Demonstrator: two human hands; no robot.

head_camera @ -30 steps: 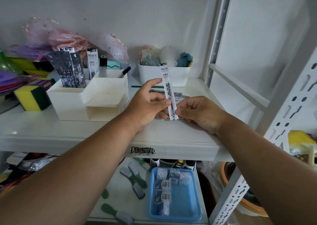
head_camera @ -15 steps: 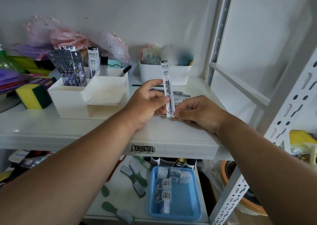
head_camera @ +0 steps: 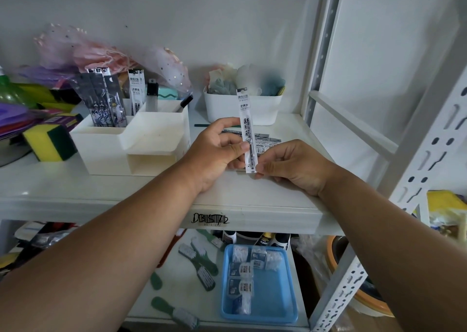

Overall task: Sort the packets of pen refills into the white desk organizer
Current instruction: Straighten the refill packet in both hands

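Note:
A white refill packet (head_camera: 245, 119) with black print stands nearly upright between my hands above the shelf. My left hand (head_camera: 214, 152) pinches its middle with thumb and fingers. My right hand (head_camera: 290, 167) pinches its lower end. Behind my hands several more packets (head_camera: 265, 139) lie flat on the shelf. The white desk organizer (head_camera: 131, 144) stands to the left; dark packets (head_camera: 101, 101) stand in its back left compartment and white packets (head_camera: 136, 91) in a back compartment.
A white bin (head_camera: 267, 109) of soft items stands behind the packets. A yellow-green sponge (head_camera: 48, 142) lies left of the organizer. The rack's upright posts (head_camera: 326, 48) rise at the right. On the shelf below sit a blue tray (head_camera: 283, 301) and brushes (head_camera: 199, 261).
The packet held by both hands has turned from a slight tilt to nearly upright and risen a little. My hands kept their places.

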